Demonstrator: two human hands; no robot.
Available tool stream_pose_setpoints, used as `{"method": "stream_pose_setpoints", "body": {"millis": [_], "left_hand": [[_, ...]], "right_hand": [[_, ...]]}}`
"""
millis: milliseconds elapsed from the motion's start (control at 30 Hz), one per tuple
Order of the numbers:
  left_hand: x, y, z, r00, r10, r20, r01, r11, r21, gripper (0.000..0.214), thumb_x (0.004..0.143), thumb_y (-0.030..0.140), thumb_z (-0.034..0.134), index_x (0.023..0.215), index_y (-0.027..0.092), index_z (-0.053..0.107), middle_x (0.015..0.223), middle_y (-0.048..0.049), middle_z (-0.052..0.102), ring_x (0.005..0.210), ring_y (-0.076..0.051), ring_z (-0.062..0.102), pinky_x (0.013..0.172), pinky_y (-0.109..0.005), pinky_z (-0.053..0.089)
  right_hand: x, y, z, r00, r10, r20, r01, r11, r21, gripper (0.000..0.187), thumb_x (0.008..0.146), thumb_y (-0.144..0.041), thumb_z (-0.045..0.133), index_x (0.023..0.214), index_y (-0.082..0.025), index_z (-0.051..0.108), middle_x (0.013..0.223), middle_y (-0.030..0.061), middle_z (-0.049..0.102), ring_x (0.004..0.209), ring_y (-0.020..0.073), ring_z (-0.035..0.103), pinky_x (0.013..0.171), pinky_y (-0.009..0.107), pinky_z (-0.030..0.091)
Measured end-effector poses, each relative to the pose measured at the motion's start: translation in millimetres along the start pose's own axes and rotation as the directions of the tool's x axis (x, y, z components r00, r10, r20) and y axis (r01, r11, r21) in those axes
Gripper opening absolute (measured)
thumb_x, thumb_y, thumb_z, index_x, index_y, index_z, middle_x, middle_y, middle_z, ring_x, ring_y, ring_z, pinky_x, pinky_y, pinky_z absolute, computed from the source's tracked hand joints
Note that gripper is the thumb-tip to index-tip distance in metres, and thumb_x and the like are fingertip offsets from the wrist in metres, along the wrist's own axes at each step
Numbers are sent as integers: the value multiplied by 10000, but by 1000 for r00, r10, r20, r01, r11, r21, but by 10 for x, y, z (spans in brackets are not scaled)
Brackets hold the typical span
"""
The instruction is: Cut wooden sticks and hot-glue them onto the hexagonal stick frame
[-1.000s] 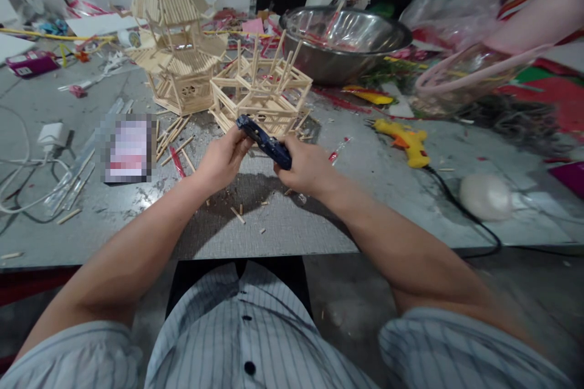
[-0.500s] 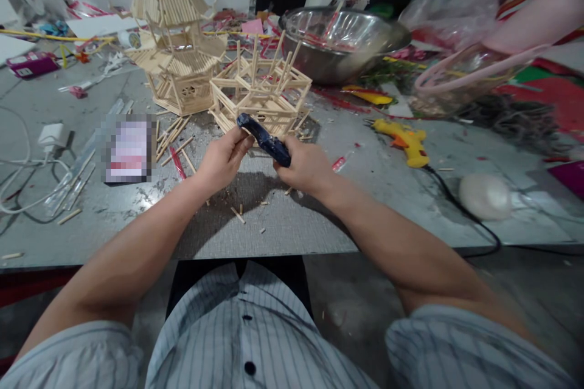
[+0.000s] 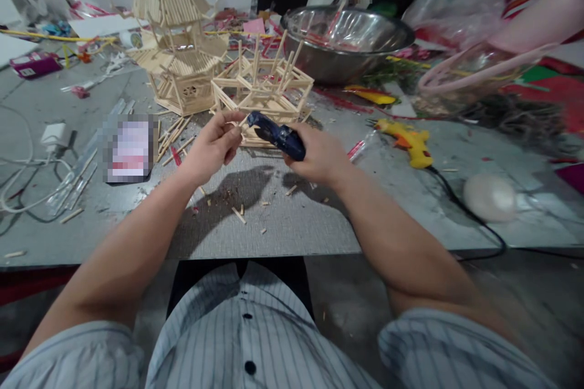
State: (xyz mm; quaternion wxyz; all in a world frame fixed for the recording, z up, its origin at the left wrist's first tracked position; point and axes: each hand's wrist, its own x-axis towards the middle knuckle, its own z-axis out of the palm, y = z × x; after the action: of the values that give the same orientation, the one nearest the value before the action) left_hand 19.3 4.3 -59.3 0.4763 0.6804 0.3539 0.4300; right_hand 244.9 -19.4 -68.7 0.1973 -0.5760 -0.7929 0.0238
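Both hands raised off bench [image 3: 292, 225] and shifted toward stick frame [image 3: 262, 94] since a second ago; left hand [image 3: 212, 146] now pinching short stick [image 3: 240, 122], parted from cutter [image 3: 278, 135]; cutter gripped in closed right hand [image 3: 319, 155], nose just beside stick; cut pieces lying under hands

Grey speckled worktable [image 3: 292, 225], littered with short wood offcuts [image 3: 237, 214] near its front edge. At 11 o'clock, a tall pagoda model of pale wooden sticks [image 3: 176, 42]. At 12 to 1 o'clock, a wide shiny steel mixing bowl [image 3: 347, 42]. At 2 o'clock, a pink-rimmed clear plastic basket [image 3: 474, 76]. At 3 o'clock, a yellow hot-glue gun [image 3: 406, 140] lying flat, its black cord [image 3: 474, 219] running toward the table edge past a white egg-shaped foam ball [image 3: 489, 196]. At 9 o'clock, a white plug adapter [image 3: 53, 134] with pale looping cables [image 3: 18, 194].
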Motion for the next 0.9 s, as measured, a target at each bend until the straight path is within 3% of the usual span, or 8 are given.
{"method": "stream_pose_setpoints", "body": {"millis": [167, 267, 333, 400, 533, 700, 800, 900], "left_hand": [[42, 11, -162, 967, 111, -230, -75, 984, 162, 169, 914, 386, 518, 934, 219, 517, 724, 2, 635, 396, -44, 400, 368, -213, 326], [40, 11, -208, 916, 212, -341, -98, 942, 322, 211, 876, 418, 571, 821, 216, 555, 669, 11, 633, 419, -56, 409, 391, -217, 334], [27, 6, -204, 883, 307, -354, -133, 889, 439, 208, 841, 406, 616, 776, 210, 595, 578, 29, 580, 450, -69, 415, 429, -219, 343], [10, 3, -187, 869, 380, -317, -172, 833, 526, 184, 819, 375, 637, 750, 204, 630, 566, 26, 579, 499, -83, 450, 483, -225, 371], [2, 39, -166, 889, 397, -229, -186, 768, 612, 157, 853, 300, 566, 791, 196, 665, 715, -14, 684, 629, -113, 572, 602, -235, 447], [64, 167, -161, 918, 385, -90, -205, 657, 725, 216, 874, 216, 480, 922, 182, 687, 849, -43, 729, 747, -137, 642, 679, -229, 463], [151, 251, -182, 940, 338, -45, -177, 596, 783, 203, 867, 230, 518, 968, 180, 687, 819, -41, 735, 695, -140, 648, 618, -218, 432], [288, 337, -230, 948, 318, 17, -191, 524, 830, 151, 849, 258, 569, 913, 184, 684, 764, -28, 728, 629, -137, 631, 564, -213, 396]], "right_hand": [[-13, -30, -38, 982, -129, 138, 141, 987, -80, 594, 748, -354, 566, 1296, -138, 492, 1173, 163, 639, 1019, 317, 611, 804, 403, 467], [-27, -87, -25, 964, -182, 194, 213, 966, -150, 617, 773, -436, 600, 1287, -112, 488, 1166, 187, 632, 1029, 317, 598, 837, 406, 456], [-39, -124, -3, 955, -198, 221, 239, 955, -176, 645, 789, -514, 598, 1273, -100, 493, 1160, 201, 625, 1024, 321, 596, 842, 414, 455], [-48, -150, 36, 936, -239, 258, 286, 944, -164, 671, 786, -579, 594, 1246, -97, 514, 1142, 201, 625, 1020, 320, 596, 851, 422, 455], [-42, -179, 137, 892, -351, 284, 392, 915, -98, 700, 749, -597, 644, 1212, -80, 554, 1159, 203, 621, 1097, 317, 566, 938, 440, 429], [-23, -241, 153, 889, -356, 288, 389, 919, -64, 818, 751, -611, 635, 1296, -13, 515, 1291, 251, 555, 1231, 343, 496, 1036, 460, 377], [-32, -288, 30, 894, -365, 261, 376, 927, 11, 653, 820, -536, 594, 1256, -50, 573, 1289, 224, 580, 1223, 324, 524, 1015, 453, 412], [-17, -298, -165, 950, -311, 36, 305, 945, 118, 351, 901, -432, 500, 1039, -164, 682, 1044, 127, 706, 965, 234, 655, 837, 366, 506]]}}
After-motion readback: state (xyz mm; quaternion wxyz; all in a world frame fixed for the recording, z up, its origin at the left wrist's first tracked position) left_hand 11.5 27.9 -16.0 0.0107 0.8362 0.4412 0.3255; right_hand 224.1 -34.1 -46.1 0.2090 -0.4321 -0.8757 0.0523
